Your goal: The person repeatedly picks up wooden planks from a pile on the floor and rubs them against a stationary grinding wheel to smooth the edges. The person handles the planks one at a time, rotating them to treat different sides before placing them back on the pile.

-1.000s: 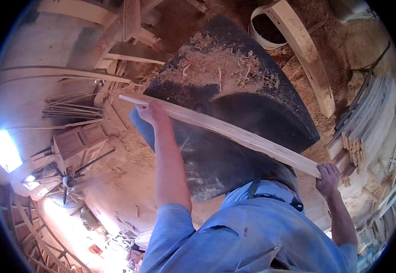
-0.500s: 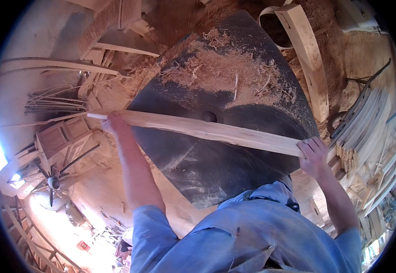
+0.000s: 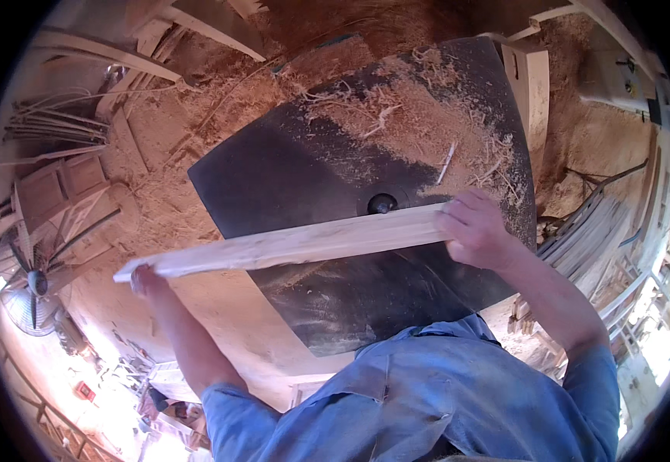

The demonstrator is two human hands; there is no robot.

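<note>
sawdust-strewn floor [image 3: 146, 219] around you, panelled wooden cabinet [image 3: 44, 189] and caged fan [image 3: 36, 283] to your left, white glare [image 3: 115, 385] at your lower left

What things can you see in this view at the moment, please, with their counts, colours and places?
Plank: one, pale, across in front of the person
Table: one, black, centre
Shavings: uncounted heap, tan, on the table's far part
Round fitting: one, dark, in the tabletop
Beam: one, pale, by the table's far right edge
Wood strips: many, greyish, stacked right
Panelled piece: one, brown, left
Fan: one, dark, far left
Background clutter: too blurred to count
Shirt: one, blue, bottom
Left hand: one, bare, gripping the plank's left end
Right hand: one, bare, gripping its right end
</note>
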